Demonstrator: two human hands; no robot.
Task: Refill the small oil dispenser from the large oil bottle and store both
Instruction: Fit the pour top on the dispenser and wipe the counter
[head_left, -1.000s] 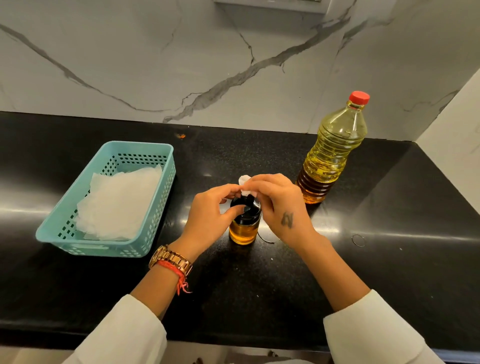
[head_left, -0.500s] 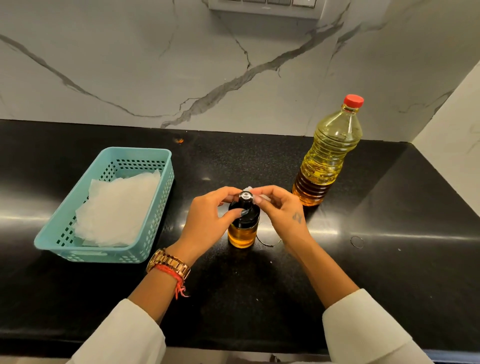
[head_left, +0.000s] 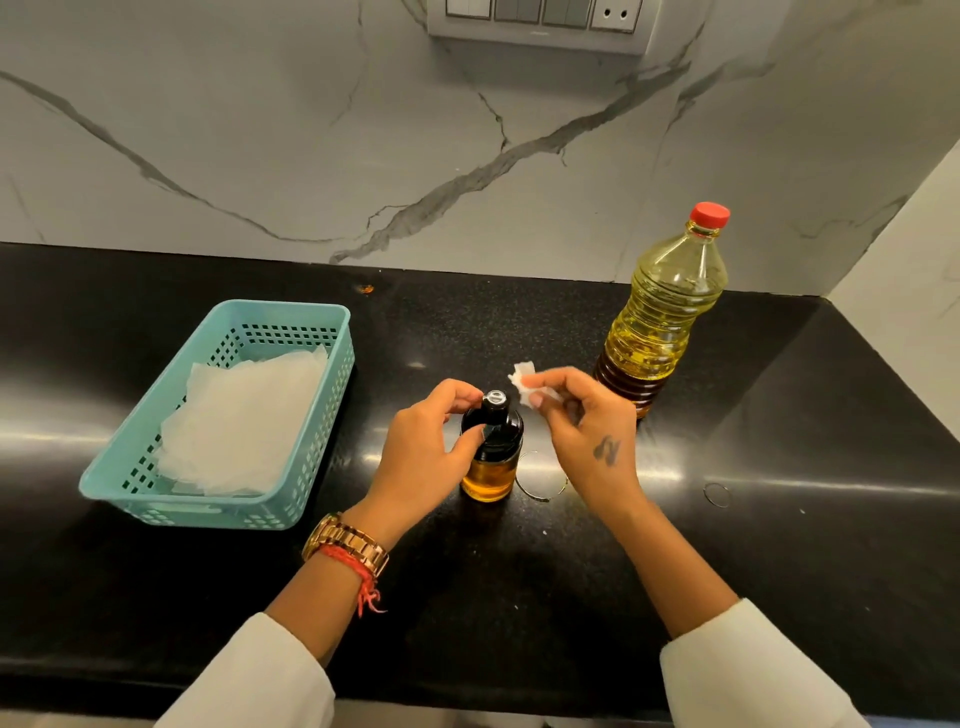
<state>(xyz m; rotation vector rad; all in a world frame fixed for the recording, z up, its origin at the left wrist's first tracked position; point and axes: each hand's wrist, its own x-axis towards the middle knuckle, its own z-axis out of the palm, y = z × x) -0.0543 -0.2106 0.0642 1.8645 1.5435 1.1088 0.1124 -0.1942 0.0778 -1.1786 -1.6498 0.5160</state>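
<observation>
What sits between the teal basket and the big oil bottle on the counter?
Head view: the small oil dispenser, gripped by the left hand, then the right hand pinching a white tissue scrap. Otherwise bare black counter.

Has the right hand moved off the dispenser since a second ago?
Yes. The right hand, pinching a tissue, has drawn away from the dispenser cap toward the oil bottle. The left hand holds the dispenser.

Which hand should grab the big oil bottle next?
Probably the right hand: it is next to the bottle, but it pinches a tissue it must drop first. The left hand holds the dispenser, farther away.
</observation>
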